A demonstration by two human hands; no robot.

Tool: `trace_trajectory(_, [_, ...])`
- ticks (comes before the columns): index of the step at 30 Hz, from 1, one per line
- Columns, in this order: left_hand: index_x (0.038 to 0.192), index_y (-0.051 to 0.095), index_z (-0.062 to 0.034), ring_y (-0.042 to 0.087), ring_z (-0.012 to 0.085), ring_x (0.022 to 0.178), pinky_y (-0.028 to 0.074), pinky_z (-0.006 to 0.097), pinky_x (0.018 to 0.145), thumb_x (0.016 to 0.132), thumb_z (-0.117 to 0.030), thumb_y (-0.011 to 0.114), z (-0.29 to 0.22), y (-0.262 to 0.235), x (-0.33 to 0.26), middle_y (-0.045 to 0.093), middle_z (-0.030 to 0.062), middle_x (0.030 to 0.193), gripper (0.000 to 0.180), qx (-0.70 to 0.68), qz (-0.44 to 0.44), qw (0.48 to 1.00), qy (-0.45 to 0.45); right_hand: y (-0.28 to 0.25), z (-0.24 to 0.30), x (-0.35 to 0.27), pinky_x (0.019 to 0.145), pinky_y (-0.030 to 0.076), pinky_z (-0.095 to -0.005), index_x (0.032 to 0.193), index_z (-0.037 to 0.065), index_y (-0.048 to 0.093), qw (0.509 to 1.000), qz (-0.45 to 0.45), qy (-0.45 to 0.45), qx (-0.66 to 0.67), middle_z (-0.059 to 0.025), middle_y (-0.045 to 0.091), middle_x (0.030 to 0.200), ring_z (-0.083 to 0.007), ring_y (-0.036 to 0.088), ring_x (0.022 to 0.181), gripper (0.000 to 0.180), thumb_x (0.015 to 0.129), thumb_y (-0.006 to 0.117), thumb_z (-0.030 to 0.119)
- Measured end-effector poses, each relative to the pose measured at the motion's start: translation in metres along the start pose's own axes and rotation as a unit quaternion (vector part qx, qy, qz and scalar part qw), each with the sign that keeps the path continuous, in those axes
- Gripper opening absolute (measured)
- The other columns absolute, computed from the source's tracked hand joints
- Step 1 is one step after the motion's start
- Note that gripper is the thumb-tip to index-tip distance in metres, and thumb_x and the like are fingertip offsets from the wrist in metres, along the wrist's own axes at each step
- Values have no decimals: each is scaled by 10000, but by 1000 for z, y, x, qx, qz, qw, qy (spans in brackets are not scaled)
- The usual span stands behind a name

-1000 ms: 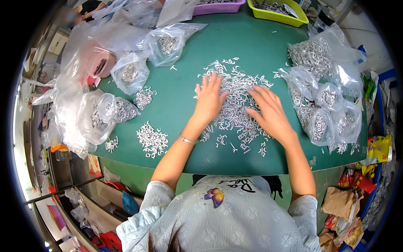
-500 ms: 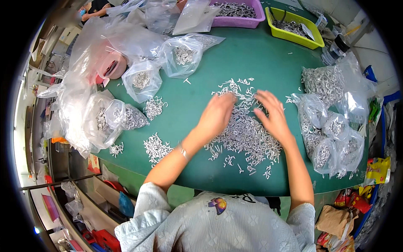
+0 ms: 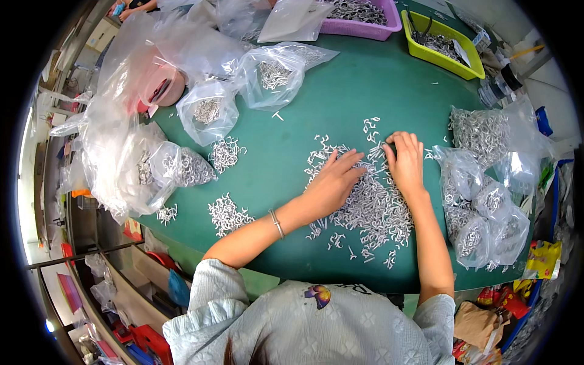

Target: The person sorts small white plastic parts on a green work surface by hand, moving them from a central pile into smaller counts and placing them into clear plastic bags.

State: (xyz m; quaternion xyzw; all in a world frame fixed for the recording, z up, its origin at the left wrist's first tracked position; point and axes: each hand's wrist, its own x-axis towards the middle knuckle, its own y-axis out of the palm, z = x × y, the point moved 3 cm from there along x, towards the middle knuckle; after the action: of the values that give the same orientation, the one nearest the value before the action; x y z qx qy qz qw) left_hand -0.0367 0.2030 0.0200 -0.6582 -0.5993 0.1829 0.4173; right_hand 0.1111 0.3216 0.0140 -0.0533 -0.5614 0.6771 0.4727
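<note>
Left hand: palm down over the main pile, fingers extended and slightly spread, pointing forward and to the right; what lies under the palm is hidden. Silver-coloured bangle on its wrist.

Right hand: at the far right edge of the same pile, fingers curved, thumb held apart from them; whether a fingertip touches a piece cannot be told. The two hands are apart from each other.

Main pile of small silver metal pieces: many, curved or straight, loose; under the left hand, between both hands and nearer the body than either, with a few strays ahead of them.

Green tabletop: beneath both hands.

Left of the left hand: near heap of like pieces, beside the forearm; far heap, smaller; beyond it, a clear bag of pieces, lying on its side.

Ahead and left of the left hand: two clear bags with gaping mouths, pieces inside; pink tub, partly under clear plastic.

Ahead of both hands: purple tray and yellow-green tray, each holding metal pieces.

Right of the right hand: large filled clear bag; smaller filled clear bags, closer to the body.
</note>
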Motion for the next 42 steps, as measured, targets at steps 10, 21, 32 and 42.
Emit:
trace_trajectory(10, [1290, 490, -22, 346, 392, 1342, 321, 511, 1081, 868, -108, 625, 10, -2, -29, 386, 201, 1433, 452, 128, -76, 981, -121, -9, 13, 0, 767, 387, -393, 826, 34, 640, 1000, 12, 14, 7, -97, 604, 813, -295, 556, 825, 74, 842, 623, 104])
trace_trajectory(21, [1075, 633, 16, 608, 125, 639, 534, 255, 569, 934, -5, 491, 32, -51, -78, 674, 71, 805, 201, -484, -155, 794, -334, -22, 75, -35, 766, 445, -286, 970, -7, 633, 919, 148, 151, 333, -76, 623, 1054, -166, 581, 912, 136, 905, 585, 102])
trace_trajectory(32, [1174, 565, 9, 443, 421, 1226, 346, 506, 1054, 815, -14, 598, 83, -104, -110, 471, 237, 1309, 362, 216, -240, 920, -223, -17, 80, -78, 1108, 184, -591, 1375, 58, 450, 951, 297, -63, 61, -181, 273, 1515, -400, 190, 1416, 608, 877, 629, 357])
trace_trajectory(42, [1433, 368, -97, 190, 391, 1418, 229, 691, 1033, 810, -460, 658, -64, 14, -134, 248, 125, 1537, 777, 144, 71, 981, -109, -41, 114, -160, 1088, 217, -597, 1369, 117, 475, 955, 285, -77, -21, -129, 306, 1507, -364, 239, 1405, 568, 857, 646, 296])
